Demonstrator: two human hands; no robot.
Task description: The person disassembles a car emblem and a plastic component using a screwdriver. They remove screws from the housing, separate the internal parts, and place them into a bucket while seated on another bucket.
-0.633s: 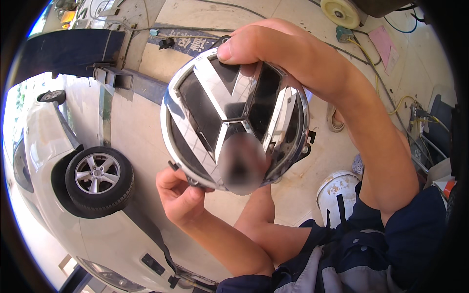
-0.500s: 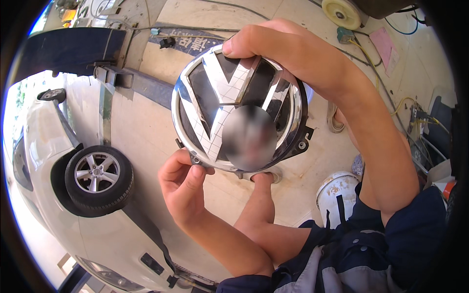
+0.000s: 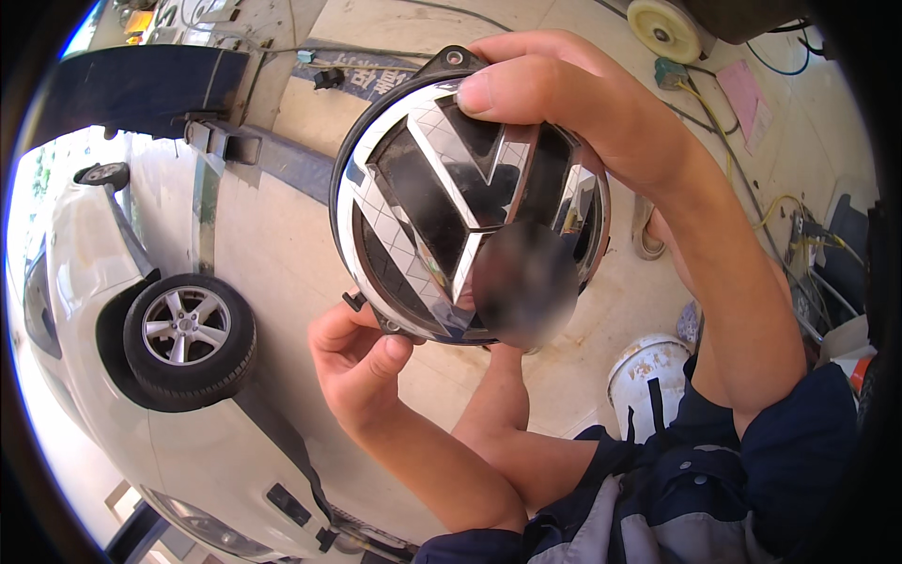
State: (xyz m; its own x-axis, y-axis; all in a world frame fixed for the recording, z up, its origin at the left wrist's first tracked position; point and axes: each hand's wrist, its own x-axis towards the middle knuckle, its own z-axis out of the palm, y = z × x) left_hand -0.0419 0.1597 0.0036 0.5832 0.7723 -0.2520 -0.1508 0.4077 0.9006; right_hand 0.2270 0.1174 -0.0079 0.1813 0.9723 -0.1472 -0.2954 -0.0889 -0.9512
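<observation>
A round car emblem, black with shiny chrome bars and a chrome rim, is held up in front of me, tilted. Its black backing shows along the left edge, with a screw-hole tab at the top and another at the lower left. My right hand grips its upper right edge, thumb pressed on the front face and fingers hidden behind. At the lower left tab, my left hand pinches the edge between thumb and curled fingers. Reflections and a blurred patch cover part of the emblem's lower right.
A white car with a silver-spoked wheel stands to the left. A white bucket is near my leg on the right. Cables, a cream caster wheel and a pink sheet lie farther off. A dark blue panel sits far left.
The emblem has tilted in my hands: its top tab and left backing edge have come into sight, while the lower right tab has gone out of sight. Both hands keep hold.
</observation>
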